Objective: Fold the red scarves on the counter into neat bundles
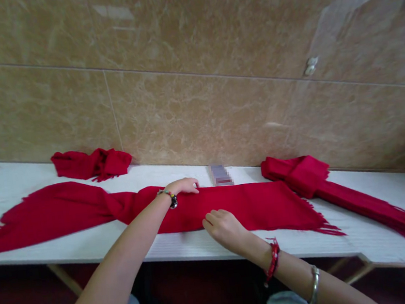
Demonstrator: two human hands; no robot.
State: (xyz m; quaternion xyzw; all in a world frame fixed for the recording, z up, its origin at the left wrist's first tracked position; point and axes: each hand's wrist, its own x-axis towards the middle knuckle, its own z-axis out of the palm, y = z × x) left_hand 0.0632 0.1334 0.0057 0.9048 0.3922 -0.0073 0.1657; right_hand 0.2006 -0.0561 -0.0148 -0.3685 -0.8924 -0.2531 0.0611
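Where the red scarf (256, 204) lay: it stretched sideways across the white tabletop (184, 246), its long axis running left to right, roughly parallel to the tiled wall (183, 110).
Left hand (183, 186): it was at the scarf's far edge, about mid-length, fingers bent and pointing right; whether they pinched any cloth could not be told.
Right hand (226, 227): it was at the near edge, a little further right, fingers curled inward; whether they were clamped on the hem could not be told.
Across the cloth: the 2 hands stood apart on opposite long edges, with flat cloth spanning diagonally between them.
Fringed end (318, 219): it lay off to the right, nearer the right hand.
Gathered stretch (123, 206): it lay left of the left hand, the nearer of the 2; beyond it the cloth fanned out wide again.
Small grey item (220, 175): it lay just behind the scarf, near the left hand, too blurred to name.
Red bundle (299, 170): it sat at the scarf's far right corner, a fringed tail trailing rightward.
Crumpled red cloth (89, 165): it lay by the wall, behind the scarf's left part.
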